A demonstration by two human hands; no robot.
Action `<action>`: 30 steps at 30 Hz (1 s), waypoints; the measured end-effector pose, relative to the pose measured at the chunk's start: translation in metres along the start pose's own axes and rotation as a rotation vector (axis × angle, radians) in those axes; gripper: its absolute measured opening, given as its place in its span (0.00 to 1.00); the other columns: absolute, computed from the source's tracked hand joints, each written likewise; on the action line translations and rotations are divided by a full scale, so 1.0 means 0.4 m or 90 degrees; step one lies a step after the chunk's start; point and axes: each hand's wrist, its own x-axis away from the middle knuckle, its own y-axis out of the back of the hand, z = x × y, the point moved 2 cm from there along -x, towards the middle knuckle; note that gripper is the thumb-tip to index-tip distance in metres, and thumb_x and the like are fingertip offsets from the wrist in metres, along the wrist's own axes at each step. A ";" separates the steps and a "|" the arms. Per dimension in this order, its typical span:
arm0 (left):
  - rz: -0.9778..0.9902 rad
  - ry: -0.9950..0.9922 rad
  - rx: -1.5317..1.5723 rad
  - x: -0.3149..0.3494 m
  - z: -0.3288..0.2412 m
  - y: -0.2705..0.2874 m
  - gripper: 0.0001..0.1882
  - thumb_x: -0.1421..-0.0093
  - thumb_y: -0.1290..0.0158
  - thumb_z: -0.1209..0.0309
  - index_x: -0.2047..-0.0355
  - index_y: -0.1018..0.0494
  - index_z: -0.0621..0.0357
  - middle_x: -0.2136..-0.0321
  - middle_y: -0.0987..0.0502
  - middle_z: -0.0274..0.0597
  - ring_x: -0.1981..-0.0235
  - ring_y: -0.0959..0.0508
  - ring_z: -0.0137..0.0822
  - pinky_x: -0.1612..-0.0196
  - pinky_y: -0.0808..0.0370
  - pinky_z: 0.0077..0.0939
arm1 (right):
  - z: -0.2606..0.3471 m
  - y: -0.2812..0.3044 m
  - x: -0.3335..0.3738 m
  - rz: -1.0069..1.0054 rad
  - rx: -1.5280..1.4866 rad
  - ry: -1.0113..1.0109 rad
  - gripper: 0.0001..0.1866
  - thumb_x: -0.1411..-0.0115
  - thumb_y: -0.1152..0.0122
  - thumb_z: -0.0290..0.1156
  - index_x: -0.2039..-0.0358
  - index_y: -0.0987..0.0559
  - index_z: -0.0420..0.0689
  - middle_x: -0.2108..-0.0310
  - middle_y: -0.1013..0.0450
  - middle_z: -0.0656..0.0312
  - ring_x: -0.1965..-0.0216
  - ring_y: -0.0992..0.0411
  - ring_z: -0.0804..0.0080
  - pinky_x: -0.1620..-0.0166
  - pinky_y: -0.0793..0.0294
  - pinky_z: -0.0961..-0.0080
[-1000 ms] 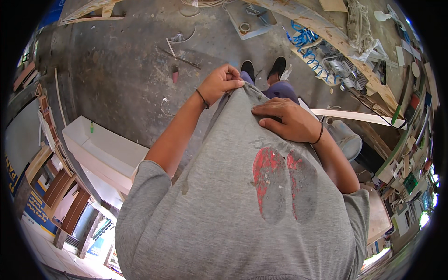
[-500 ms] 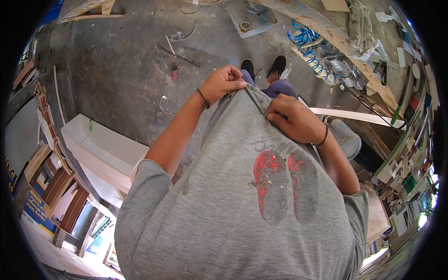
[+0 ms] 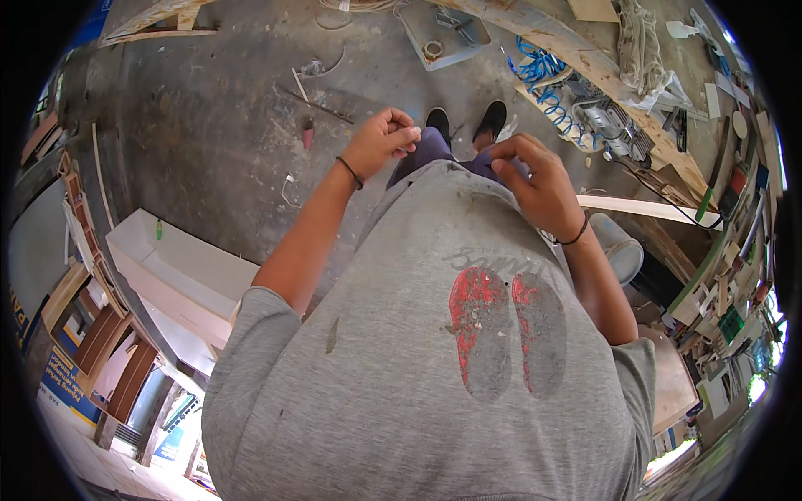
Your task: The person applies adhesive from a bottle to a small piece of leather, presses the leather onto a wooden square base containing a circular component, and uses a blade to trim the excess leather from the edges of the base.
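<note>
Hem [image 3: 455, 167] of the grey T-shirt [image 3: 376, 376] has dropped loose: it was drawn up to a peak in the earlier frames, and now it curves smoothly toward twelve o'clock, above the purple trousers [image 3: 433, 149]. The shirt spreads from the centre down to six o'clock. Left hand [image 3: 376, 146], at twelve, no longer pinches the cloth; its fingers bend in toward the thumb, and whether they close on anything cannot be told. Right hand [image 3: 543, 188], at two, has lifted off the fabric, its fingers loosely curved and parted with nothing visible in them; contact with the trousers is unclear. Both hands being apart from the shirt suggests its handling has paused. Black shoes [image 3: 491, 118] remain between twelve and one.
</note>
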 end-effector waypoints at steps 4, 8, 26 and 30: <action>-0.011 0.013 -0.067 0.006 -0.037 -0.008 0.12 0.41 0.44 0.67 0.60 0.31 0.57 0.66 0.23 0.34 0.65 0.24 0.23 0.63 0.28 0.18 | -0.029 -0.011 -0.004 -0.007 0.014 0.021 0.06 0.44 0.43 0.27 0.66 0.24 0.39 0.69 0.28 0.55 0.65 0.29 0.56 0.61 0.31 0.67; 0.041 -0.010 -0.118 -0.003 -0.042 -0.038 0.14 0.42 0.42 0.68 0.58 0.30 0.58 0.66 0.23 0.33 0.62 0.25 0.23 0.61 0.28 0.18 | -0.040 -0.022 -0.010 -0.007 0.052 0.033 0.07 0.44 0.43 0.27 0.65 0.23 0.40 0.68 0.27 0.54 0.63 0.29 0.55 0.59 0.31 0.66; 0.187 -0.082 -0.051 -0.069 -0.025 -0.089 0.09 0.38 0.48 0.70 0.59 0.29 0.61 0.65 0.26 0.32 0.62 0.28 0.22 0.56 0.31 0.18 | -0.065 0.016 -0.032 -0.053 0.072 0.010 0.10 0.46 0.41 0.29 0.64 0.23 0.38 0.68 0.26 0.52 0.62 0.28 0.54 0.57 0.31 0.66; 0.180 -0.076 -0.009 -0.073 -0.060 -0.108 0.08 0.38 0.48 0.72 0.59 0.29 0.61 0.65 0.25 0.32 0.62 0.27 0.22 0.55 0.31 0.18 | -0.058 0.017 -0.049 -0.017 0.060 -0.017 0.10 0.47 0.39 0.30 0.66 0.21 0.38 0.70 0.25 0.52 0.64 0.28 0.55 0.58 0.30 0.66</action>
